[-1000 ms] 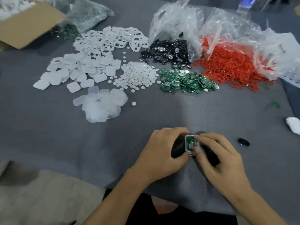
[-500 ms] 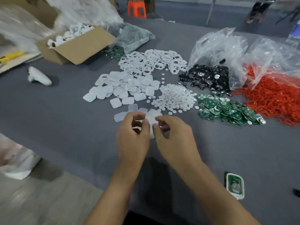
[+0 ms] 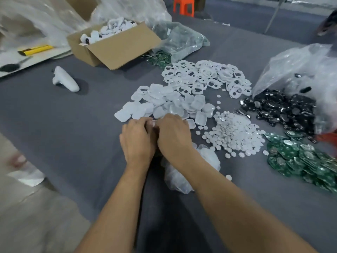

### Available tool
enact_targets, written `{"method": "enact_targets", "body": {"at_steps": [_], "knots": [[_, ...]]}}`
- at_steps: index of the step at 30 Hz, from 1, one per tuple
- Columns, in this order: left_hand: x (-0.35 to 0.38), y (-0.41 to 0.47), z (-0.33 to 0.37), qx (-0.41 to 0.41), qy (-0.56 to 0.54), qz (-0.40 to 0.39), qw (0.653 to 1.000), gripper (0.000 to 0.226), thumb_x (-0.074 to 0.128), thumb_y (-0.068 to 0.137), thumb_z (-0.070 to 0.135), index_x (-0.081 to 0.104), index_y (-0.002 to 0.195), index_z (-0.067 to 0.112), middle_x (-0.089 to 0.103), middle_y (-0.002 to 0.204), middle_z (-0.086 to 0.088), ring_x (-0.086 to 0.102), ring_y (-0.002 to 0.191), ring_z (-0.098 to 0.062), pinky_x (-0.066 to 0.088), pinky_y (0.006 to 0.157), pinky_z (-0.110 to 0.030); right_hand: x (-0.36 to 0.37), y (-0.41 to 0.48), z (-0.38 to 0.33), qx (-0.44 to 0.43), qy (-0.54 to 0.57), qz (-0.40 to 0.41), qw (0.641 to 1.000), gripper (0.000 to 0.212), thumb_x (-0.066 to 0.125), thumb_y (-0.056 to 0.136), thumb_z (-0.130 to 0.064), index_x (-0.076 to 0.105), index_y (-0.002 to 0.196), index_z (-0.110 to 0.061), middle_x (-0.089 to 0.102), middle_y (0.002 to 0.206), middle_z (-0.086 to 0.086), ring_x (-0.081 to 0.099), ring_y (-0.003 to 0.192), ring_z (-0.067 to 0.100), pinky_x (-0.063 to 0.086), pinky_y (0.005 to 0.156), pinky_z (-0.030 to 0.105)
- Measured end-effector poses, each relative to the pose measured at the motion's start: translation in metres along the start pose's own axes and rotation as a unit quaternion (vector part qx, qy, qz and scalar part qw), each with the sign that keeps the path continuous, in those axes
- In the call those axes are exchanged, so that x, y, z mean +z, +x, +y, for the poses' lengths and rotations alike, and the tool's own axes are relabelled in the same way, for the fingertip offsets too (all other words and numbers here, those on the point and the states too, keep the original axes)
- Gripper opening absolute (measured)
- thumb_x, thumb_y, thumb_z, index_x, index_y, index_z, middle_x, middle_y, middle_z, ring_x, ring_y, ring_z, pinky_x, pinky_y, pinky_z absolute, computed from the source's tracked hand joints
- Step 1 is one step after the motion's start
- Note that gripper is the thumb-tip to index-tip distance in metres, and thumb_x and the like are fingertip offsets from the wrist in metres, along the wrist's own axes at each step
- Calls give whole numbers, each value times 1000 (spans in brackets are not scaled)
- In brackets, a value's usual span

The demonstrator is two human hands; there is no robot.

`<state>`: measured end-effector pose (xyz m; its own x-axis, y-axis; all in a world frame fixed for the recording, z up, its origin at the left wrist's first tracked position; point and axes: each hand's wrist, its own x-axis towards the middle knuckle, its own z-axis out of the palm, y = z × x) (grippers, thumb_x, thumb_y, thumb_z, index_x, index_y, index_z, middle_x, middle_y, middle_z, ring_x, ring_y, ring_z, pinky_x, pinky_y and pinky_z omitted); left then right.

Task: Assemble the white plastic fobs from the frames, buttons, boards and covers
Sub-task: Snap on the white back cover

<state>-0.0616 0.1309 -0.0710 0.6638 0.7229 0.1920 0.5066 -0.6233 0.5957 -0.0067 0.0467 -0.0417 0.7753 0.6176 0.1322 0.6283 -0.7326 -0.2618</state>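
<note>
Fingers (image 3: 141,123): of left hand (image 3: 137,142) and right hand (image 3: 173,137), curled, touching; grip hidden.
Grey felt tabletop (image 3: 73,128): beneath.
White covers (image 3: 164,101): just beyond.
Orange stool (image 3: 183,6): far beyond.

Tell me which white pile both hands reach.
The solid covers pile, its near edge at the left hand and right hand; holed frames lie farther back, round buttons to the right.

fingers (image 3: 140,122) curled out of sight, boards (image 3: 299,161) cropped at right
</note>
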Motion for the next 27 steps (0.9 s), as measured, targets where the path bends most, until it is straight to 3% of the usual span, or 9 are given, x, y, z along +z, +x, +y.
{"method": "enact_targets", "body": {"at_steps": [3, 6, 9, 11, 14, 16, 19, 23, 27], "knots": [[-1, -3, -1, -23, -101, 16, 995, 19, 53, 97, 31, 71, 101, 37, 70, 98, 14, 63, 97, -16, 51, 88, -45, 0, -7, 8, -36, 51, 32, 998, 26, 50, 96, -12, 70, 109, -20, 57, 104, 3, 52, 102, 26, 37, 86, 33], [-7, -9, -2, -31, -235, -5, 971, 14, 59, 100, 32, 70, 97, 39, 72, 97, 18, 66, 92, -4, 55, 88, -36, -13, -17, 12, -29, 214, 55, 975, 17, 57, 96, -7, 71, 105, -10, 57, 105, 8, 57, 94, 26, 46, 84, 37], [-19, -21, 7, -35, -379, -6, 925, 15, 62, 102, 17, 76, 101, 22, 76, 97, 9, 69, 88, -5, 57, 84, -31, -31, -39, 12, 5, 327, 53, 944, 21, 64, 91, -7, 68, 106, -22, 62, 104, -3, 64, 86, 9, 53, 78, 24], [-29, -36, 18, -36, -437, -4, 898, 16, 63, 101, 15, 77, 100, 22, 78, 95, 9, 70, 87, -4, 54, 76, -21, -42, -59, 15, 27, 401, 55, 914, 30, 72, 86, -8, 67, 104, -32, 69, 98, -14, 67, 84, 0, 53, 74, 14], [-42, -67, 35, -44, -484, -56, 872, 14, 66, 99, 15, 79, 103, 21, 79, 99, 6, 74, 94, -9, 59, 80, -22, -59, -97, 24, 50, 496, 68, 864, 28, 79, 84, -18, 71, 107, -33, 73, 98, -20, 71, 89, 0, 56, 79, 18], [-49, -88, 45, -52, -497, -116, 858, 13, 67, 99, 15, 78, 105, 20, 80, 99, 2, 75, 97, -16, 62, 86, -32, -70, -126, 32, 43, 513, 89, 852, 33, 79, 84, -16, 72, 106, -40, 75, 100, -16, 72, 92, 5, 59, 82, 27], [-55, -123, 60, -46, -517, -200, 831, 12, 70, 98, 19, 77, 108, 18, 79, 101, -6, 76, 98, -25, 62, 85, -42, -85, -175, 42, 49, 509, 139, 848, 40, 77, 88, -13, 70, 104, -49, 75, 103, -11, 72, 95, 8, 59, 82, 26], [-54, -162, 79, 0, -557, -265, 787, 14, 73, 95, 16, 77, 109, 15, 79, 101, -8, 76, 99, -22, 61, 79, -27, -93, -226, 61, 98, 483, 175, 852, 35, 75, 90, -12, 70, 122, -25, 74, 109, -4, 72, 97, 11, 58, 84, 27], [-46, -195, 94, 21, -559, -303, 771, 19, 75, 92, 11, 78, 110, 17, 79, 104, -6, 76, 101, -20, 61, 80, -25, -99, -266, 78, 139, 524, 180, 821, 39, 76, 89, -9, 70, 126, -19, 76, 110, -12, 72, 100, 8, 57, 87, 24]]}}
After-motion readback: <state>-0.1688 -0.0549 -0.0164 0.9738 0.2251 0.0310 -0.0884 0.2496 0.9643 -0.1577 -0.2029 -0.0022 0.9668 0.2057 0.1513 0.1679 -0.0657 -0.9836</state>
